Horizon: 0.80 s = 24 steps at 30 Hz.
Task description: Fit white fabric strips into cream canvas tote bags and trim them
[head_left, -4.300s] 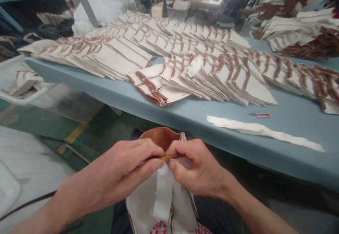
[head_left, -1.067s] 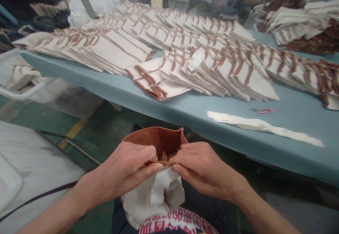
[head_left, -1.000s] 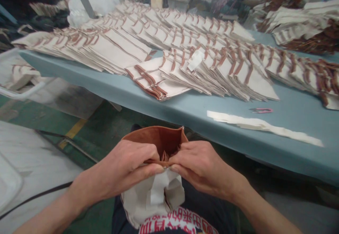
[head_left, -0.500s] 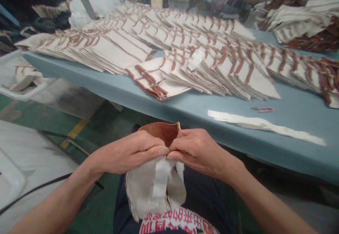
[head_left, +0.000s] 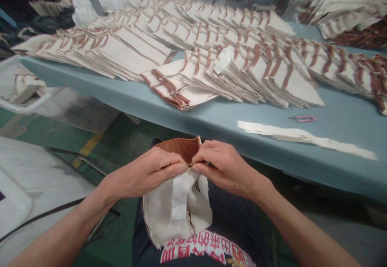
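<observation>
Over my lap hangs a cream fabric bag piece (head_left: pixel 157 212) with a brown band inside its open top. My left hand (head_left: pixel 160 168) pinches the near edge of that opening, thumb on the outside. Close beside it, my right hand (head_left: pixel 219 166) grips the same edge, its thumb almost meeting the left one. A white strip (head_left: pixel 179 196) dangles from the edge below the thumbs, down the front of the bag piece. What lies between the fingertips is mostly hidden.
The blue-covered table (head_left: pixel 211 120) ahead bears overlapping rows of cream pieces with brown trim (head_left: pixel 223 61). Nearer its edge lie pink thread snips (head_left: pixel 302 119) and a row of white strips (head_left: pixel 305 138). A white bin (head_left: pixel 45 100) stands at the left; a pale covered surface (head_left: pixel 42 186) is nearer.
Both hands still pinch the bag's edge, the fingertips shifted slightly. The white strip now hangs straighter and shows more fully. The view has tilted a little.
</observation>
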Each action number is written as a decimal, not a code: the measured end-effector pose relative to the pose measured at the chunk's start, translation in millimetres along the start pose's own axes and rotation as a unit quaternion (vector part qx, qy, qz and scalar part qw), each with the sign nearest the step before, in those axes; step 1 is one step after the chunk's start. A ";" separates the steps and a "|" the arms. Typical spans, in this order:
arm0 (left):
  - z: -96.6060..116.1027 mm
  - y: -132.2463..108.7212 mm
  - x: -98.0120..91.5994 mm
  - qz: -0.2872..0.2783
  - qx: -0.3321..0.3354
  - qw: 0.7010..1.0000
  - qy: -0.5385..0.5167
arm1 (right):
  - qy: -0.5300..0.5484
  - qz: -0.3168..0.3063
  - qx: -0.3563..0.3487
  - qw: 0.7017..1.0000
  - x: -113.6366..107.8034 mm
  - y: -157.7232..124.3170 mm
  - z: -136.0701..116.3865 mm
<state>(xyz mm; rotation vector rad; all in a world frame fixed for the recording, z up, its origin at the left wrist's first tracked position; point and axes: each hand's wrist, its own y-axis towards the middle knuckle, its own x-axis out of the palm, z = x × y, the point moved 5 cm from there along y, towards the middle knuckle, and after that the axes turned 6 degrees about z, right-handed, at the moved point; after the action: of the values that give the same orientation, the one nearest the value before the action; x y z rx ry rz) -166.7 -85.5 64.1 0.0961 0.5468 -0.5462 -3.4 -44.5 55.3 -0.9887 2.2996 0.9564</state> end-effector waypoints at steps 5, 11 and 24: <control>-3.1 -1.6 -2.3 0.001 -0.013 1.000 0.028 | -0.012 0.024 0.005 1.000 4.2 4.1 -1.2; -2.9 -7.8 -2.5 0.043 -0.005 0.991 0.124 | 0.030 0.166 0.230 0.959 3.0 -17.3 -7.4; -19.0 -14.5 -1.1 0.063 -0.085 0.993 0.049 | 0.364 0.037 0.486 0.794 111.6 -89.4 -21.0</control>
<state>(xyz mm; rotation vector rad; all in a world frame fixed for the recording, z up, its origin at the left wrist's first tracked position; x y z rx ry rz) -183.9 -93.1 49.2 -0.0051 0.6763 -0.3706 -9.4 -154.1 -38.7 -0.8270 2.8456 -0.7745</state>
